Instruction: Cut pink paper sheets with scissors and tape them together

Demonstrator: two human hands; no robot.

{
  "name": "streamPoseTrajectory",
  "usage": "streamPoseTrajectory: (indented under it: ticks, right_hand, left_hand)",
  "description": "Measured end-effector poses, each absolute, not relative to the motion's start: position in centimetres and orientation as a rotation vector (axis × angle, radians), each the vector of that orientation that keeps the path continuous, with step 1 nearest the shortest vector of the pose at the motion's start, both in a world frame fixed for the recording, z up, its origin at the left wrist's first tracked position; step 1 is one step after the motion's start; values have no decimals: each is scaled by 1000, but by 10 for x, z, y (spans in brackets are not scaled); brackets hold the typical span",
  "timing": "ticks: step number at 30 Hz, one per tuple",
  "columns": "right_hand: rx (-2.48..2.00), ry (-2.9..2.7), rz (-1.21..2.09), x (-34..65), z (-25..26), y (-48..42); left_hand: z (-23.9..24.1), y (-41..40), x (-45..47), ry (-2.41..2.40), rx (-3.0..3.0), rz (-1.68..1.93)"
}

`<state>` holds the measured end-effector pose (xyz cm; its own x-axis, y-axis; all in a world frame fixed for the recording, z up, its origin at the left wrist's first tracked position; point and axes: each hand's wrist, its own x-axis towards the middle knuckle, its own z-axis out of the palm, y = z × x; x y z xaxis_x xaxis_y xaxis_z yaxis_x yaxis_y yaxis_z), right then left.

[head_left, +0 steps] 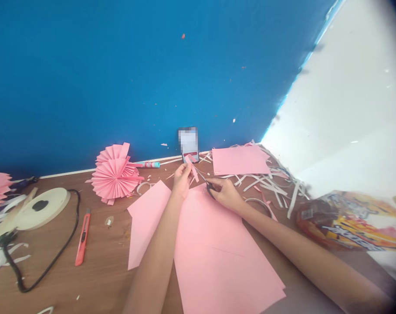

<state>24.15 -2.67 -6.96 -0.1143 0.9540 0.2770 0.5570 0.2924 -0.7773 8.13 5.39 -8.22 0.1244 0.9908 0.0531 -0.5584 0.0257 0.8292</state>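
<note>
Pinched between the fingers of my left hand is a narrow strip of pink paper, held up in front of a phone. My right hand grips a pair of scissors by the dark handles. The blades point up and left, meeting the strip close to my left fingers; whether they are apart I cannot make out. Below both hands lies a large pink paper sheet, with another pink sheet partly under my left forearm.
A phone leans on the blue wall. Left are pleated pink paper rosettes, a red box cutter, and a pale round object beside a black cord. Right are paper scraps, a pink sheet and a printed packet.
</note>
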Motion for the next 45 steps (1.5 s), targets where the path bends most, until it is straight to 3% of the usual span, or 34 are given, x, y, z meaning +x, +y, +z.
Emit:
streamPoseTrajectory:
  ticks: [45]
  right_hand:
    - [-1373, -1805, 598, 242, -66, -27]
  left_hand:
    - [-77, 49, 83, 660, 780, 1274]
